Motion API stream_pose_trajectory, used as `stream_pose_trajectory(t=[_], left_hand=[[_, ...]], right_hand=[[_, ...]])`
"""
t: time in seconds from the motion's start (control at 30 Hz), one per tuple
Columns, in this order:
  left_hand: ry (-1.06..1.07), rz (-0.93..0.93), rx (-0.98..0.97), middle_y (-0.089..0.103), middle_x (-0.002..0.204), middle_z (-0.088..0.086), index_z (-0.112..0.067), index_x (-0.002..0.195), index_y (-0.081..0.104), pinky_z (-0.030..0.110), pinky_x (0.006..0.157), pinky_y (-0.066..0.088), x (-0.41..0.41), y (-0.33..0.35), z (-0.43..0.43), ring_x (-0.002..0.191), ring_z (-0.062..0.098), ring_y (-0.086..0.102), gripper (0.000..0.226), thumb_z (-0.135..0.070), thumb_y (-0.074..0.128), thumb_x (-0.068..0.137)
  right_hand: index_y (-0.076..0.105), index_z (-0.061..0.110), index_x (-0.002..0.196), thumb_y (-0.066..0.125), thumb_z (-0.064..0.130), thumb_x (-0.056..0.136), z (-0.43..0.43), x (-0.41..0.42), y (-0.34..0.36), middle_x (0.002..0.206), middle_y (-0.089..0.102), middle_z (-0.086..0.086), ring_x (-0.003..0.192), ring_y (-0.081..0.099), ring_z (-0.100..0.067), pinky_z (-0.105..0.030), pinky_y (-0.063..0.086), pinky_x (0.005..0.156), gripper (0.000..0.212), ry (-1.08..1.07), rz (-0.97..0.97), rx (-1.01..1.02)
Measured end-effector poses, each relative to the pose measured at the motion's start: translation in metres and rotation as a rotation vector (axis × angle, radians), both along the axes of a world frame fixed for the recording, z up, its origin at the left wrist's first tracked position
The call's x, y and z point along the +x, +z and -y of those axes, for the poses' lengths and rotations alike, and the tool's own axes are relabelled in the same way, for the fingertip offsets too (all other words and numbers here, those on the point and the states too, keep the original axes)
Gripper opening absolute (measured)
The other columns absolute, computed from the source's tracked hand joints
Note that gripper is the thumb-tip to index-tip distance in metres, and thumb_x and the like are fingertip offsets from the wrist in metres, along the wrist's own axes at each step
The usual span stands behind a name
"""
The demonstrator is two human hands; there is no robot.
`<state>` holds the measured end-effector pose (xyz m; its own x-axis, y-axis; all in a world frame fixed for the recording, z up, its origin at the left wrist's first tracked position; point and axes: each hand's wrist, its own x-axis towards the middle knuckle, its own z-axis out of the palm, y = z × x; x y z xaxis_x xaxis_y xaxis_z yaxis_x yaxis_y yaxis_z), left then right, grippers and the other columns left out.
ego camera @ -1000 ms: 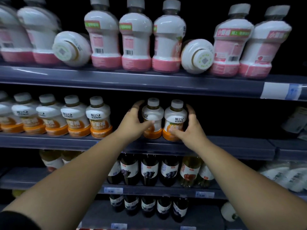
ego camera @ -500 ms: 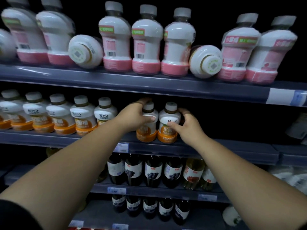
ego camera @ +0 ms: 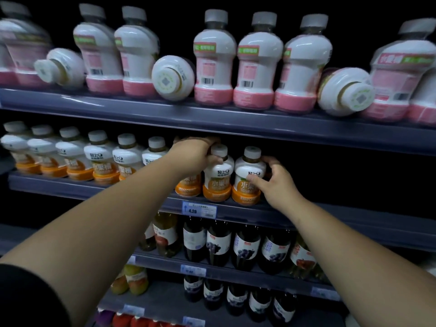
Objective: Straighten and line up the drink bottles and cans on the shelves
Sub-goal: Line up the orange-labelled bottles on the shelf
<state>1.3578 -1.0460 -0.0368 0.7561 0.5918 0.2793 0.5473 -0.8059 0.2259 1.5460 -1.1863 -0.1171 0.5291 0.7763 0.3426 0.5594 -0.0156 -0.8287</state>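
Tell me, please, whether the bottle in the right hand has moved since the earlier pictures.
Yes. The bottle has slid left, toward the fixed blue price tag.

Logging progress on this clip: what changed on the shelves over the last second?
The left hand, gripping the left orange bottle, and the right hand, gripping the right orange bottle, slid the pair leftward toward the orange row. Grips unchanged; the tipped pink bottles still lie on their sides.

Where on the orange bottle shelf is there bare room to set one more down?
Bare shelf runs right of the right hand, past the last orange bottle. Left of the left hand the bottle row is packed.
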Motion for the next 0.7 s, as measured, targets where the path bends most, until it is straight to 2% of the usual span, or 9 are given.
stream_pose_trajectory(t=[0.07,0.17,0.27,0.33,0.47,0.6,0.7], left_hand=[[-0.046,-0.003,0.014,0.056,0.137,0.0,-0.035,0.139,0.048,0.031,0.092,0.041,0.002,0.002,-0.004,0.122,0.025,0.051,0.045,-0.043,0.058,0.095],[-0.056,-0.041,-0.037,0.054,0.14,-0.001,-0.037,0.141,0.046,0.029,0.092,0.038,0.002,0.007,-0.011,0.122,0.023,0.05,0.044,-0.04,0.054,0.098],[-0.006,-0.031,-0.209,0.056,0.126,-0.009,-0.039,0.138,0.047,0.031,0.087,0.041,0.004,0.01,-0.013,0.112,0.018,0.051,0.058,-0.055,0.066,0.086],[0.001,-0.029,-0.229,0.055,0.119,-0.011,-0.04,0.134,0.049,0.032,0.086,0.044,0.009,0.011,-0.012,0.107,0.016,0.051,0.061,-0.059,0.07,0.08],[-0.055,0.0,-0.275,0.058,0.128,-0.006,-0.041,0.132,0.053,0.034,0.092,0.046,0.01,0.011,-0.017,0.108,0.016,0.052,0.047,-0.047,0.067,0.088],[-0.096,-0.019,-0.31,0.053,0.135,-0.005,-0.04,0.138,0.048,0.029,0.088,0.038,0.008,0.013,-0.02,0.105,0.012,0.045,0.048,-0.041,0.064,0.093],[-0.102,-0.055,-0.269,0.052,0.14,-0.003,-0.04,0.141,0.045,0.031,0.091,0.04,0.008,0.013,-0.02,0.115,0.018,0.049,0.048,-0.041,0.059,0.096]], right_hand=[[0.05,0.038,0.121,0.079,0.026,0.084,0.002,-0.001,0.0,0.123,0.063,0.005,0.113,0.06,-0.014,-0.038,0.051,0.099,0.048,0.008,-0.027,0.001],[0.049,0.04,0.122,0.078,0.025,0.085,0.002,-0.001,-0.001,0.125,0.062,0.006,0.115,0.06,-0.013,-0.038,0.051,0.1,0.049,0.01,-0.047,0.004],[0.047,0.035,0.132,0.075,0.025,0.088,0.002,-0.003,-0.001,0.126,0.059,0.007,0.116,0.057,-0.011,-0.032,0.048,0.098,0.053,0.013,-0.056,-0.029],[0.044,0.031,0.139,0.073,0.026,0.089,0.002,-0.003,-0.001,0.127,0.059,0.007,0.117,0.056,-0.012,-0.033,0.047,0.1,0.058,0.017,-0.075,-0.045],[0.045,0.03,0.139,0.075,0.025,0.088,0.0,0.001,0.001,0.128,0.061,0.006,0.118,0.058,-0.014,-0.037,0.05,0.101,0.059,0.024,-0.099,-0.052],[0.044,0.028,0.139,0.078,0.024,0.086,0.0,-0.001,-0.001,0.127,0.06,0.007,0.118,0.058,-0.013,-0.036,0.05,0.1,0.063,0.013,-0.126,-0.025],[0.044,0.029,0.139,0.078,0.024,0.085,0.0,0.0,-0.002,0.127,0.061,0.006,0.118,0.058,-0.014,-0.037,0.05,0.101,0.063,0.016,-0.125,-0.027]])
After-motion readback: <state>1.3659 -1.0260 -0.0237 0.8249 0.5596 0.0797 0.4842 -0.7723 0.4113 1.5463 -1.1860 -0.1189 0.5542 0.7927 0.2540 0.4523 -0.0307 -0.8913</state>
